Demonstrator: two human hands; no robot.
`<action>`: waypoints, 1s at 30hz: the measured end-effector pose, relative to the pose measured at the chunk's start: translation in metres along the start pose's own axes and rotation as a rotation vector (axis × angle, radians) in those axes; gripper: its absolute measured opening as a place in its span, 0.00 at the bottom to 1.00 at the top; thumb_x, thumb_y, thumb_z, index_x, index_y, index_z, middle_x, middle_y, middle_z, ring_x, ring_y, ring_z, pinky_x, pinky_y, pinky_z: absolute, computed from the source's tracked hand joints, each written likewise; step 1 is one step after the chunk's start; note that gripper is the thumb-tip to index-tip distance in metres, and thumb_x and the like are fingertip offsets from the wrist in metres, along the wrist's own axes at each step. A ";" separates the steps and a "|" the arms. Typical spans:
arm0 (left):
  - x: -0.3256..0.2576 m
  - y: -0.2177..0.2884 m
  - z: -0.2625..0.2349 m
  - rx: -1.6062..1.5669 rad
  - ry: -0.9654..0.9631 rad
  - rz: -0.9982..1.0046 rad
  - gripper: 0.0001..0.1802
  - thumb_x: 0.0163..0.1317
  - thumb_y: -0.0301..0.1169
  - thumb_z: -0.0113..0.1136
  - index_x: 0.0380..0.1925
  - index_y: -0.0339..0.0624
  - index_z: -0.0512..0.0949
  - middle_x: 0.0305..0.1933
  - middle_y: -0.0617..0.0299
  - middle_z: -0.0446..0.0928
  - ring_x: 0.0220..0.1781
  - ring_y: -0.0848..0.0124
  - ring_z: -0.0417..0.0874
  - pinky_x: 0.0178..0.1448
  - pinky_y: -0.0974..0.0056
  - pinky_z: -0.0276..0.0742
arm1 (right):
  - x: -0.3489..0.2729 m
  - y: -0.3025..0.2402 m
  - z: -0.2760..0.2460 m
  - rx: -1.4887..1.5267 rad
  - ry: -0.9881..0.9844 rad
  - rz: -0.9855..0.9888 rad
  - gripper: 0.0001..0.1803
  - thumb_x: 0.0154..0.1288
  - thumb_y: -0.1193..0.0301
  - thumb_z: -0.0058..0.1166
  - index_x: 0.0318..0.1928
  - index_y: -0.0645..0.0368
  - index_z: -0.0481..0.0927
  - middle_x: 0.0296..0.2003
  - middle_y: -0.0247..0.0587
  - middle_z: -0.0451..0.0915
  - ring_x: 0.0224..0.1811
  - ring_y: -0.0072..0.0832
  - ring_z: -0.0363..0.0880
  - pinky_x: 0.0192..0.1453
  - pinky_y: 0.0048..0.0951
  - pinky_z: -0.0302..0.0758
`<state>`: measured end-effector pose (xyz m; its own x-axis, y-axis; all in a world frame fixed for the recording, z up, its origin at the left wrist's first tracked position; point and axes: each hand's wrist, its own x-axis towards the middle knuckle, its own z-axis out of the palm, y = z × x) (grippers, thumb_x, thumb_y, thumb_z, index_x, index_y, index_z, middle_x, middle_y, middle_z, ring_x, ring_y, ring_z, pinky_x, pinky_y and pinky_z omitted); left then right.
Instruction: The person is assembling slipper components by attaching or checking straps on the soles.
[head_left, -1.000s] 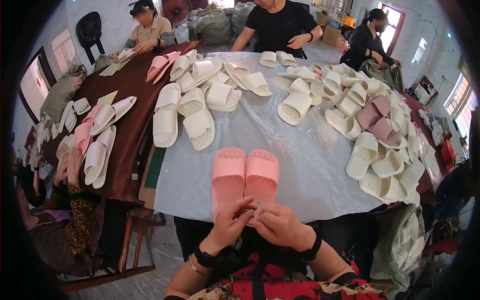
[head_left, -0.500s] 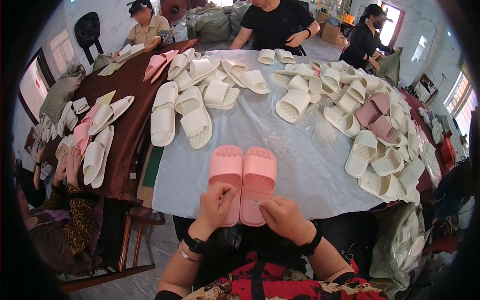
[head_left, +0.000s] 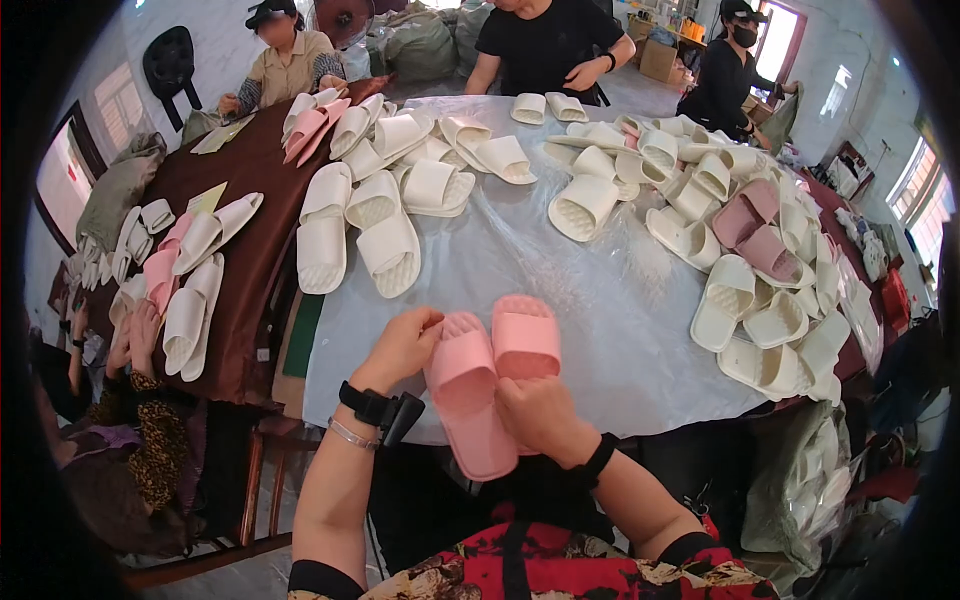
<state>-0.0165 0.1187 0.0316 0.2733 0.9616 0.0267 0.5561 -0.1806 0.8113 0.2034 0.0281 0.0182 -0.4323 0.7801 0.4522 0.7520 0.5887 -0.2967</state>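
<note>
If the left hand (head_left: 402, 347) loosens its pinch, the left slipper (head_left: 470, 385) could drop off the near table edge (head_left: 680, 418) — right hand (head_left: 543, 412), grip unclear.

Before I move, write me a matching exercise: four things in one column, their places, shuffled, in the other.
Column one
1. left hand
2. right hand
3. dusky-pink slippers
4. brown table cover

Column two
A. among the cream slippers heaped on the right
B. over the near part of the right light-pink slipper
C. to the left of the pale plastic sheet
D. at the far end of the left light-pink slipper

Right pairs: 1-D, 2-B, 3-A, 4-C
</note>
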 end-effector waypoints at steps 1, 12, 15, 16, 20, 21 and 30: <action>0.000 -0.006 -0.001 0.001 0.002 -0.005 0.16 0.64 0.32 0.52 0.46 0.31 0.77 0.42 0.47 0.81 0.45 0.57 0.82 0.50 0.60 0.76 | 0.003 -0.002 0.002 0.000 -0.033 0.000 0.07 0.56 0.71 0.50 0.23 0.56 0.71 0.15 0.42 0.76 0.17 0.37 0.78 0.21 0.39 0.72; 0.010 0.000 -0.004 -0.140 -0.517 -0.203 0.18 0.66 0.40 0.52 0.46 0.36 0.79 0.37 0.68 0.80 0.37 0.77 0.76 0.41 0.69 0.74 | 0.008 -0.003 0.017 -0.031 -0.039 0.009 0.04 0.56 0.71 0.49 0.27 0.57 0.71 0.15 0.43 0.76 0.17 0.38 0.78 0.20 0.38 0.72; 0.010 0.013 -0.006 -0.092 -0.606 -0.220 0.20 0.67 0.42 0.52 0.47 0.37 0.78 0.36 0.68 0.79 0.36 0.77 0.75 0.40 0.68 0.74 | 0.005 -0.001 0.020 0.000 0.001 -0.004 0.04 0.56 0.72 0.50 0.26 0.57 0.71 0.15 0.42 0.76 0.17 0.38 0.78 0.20 0.38 0.72; 0.011 0.016 -0.006 -0.092 -0.608 -0.217 0.20 0.67 0.42 0.52 0.47 0.37 0.78 0.36 0.68 0.79 0.36 0.77 0.75 0.40 0.68 0.74 | 0.004 0.000 0.021 0.019 0.029 -0.013 0.04 0.55 0.72 0.50 0.26 0.57 0.71 0.15 0.42 0.76 0.17 0.37 0.78 0.20 0.38 0.72; 0.008 0.014 -0.005 -0.133 -0.581 -0.301 0.20 0.67 0.42 0.52 0.48 0.38 0.77 0.36 0.68 0.78 0.34 0.77 0.76 0.37 0.68 0.74 | 0.005 -0.001 0.018 0.014 0.024 -0.003 0.04 0.56 0.72 0.50 0.26 0.56 0.71 0.17 0.42 0.76 0.18 0.36 0.78 0.21 0.38 0.72; 0.008 0.009 -0.005 -0.174 -0.540 -0.318 0.20 0.66 0.42 0.52 0.48 0.38 0.77 0.36 0.68 0.78 0.33 0.77 0.76 0.35 0.68 0.74 | 0.006 -0.002 0.016 0.005 0.019 0.001 0.04 0.55 0.72 0.50 0.25 0.56 0.72 0.19 0.41 0.76 0.21 0.36 0.78 0.26 0.38 0.73; 0.000 -0.011 -0.006 -0.324 -0.169 -0.260 0.10 0.61 0.32 0.61 0.39 0.39 0.79 0.32 0.67 0.79 0.30 0.78 0.77 0.31 0.74 0.72 | -0.009 0.028 -0.016 -0.182 0.153 -0.064 0.02 0.49 0.71 0.53 0.25 0.54 0.74 0.25 0.35 0.76 0.31 0.33 0.77 0.44 0.41 0.69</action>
<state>-0.0272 0.1221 0.0267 0.2962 0.9145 -0.2757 0.3555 0.1624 0.9205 0.2365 0.0346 0.0195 -0.4120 0.6931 0.5915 0.8085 0.5774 -0.1135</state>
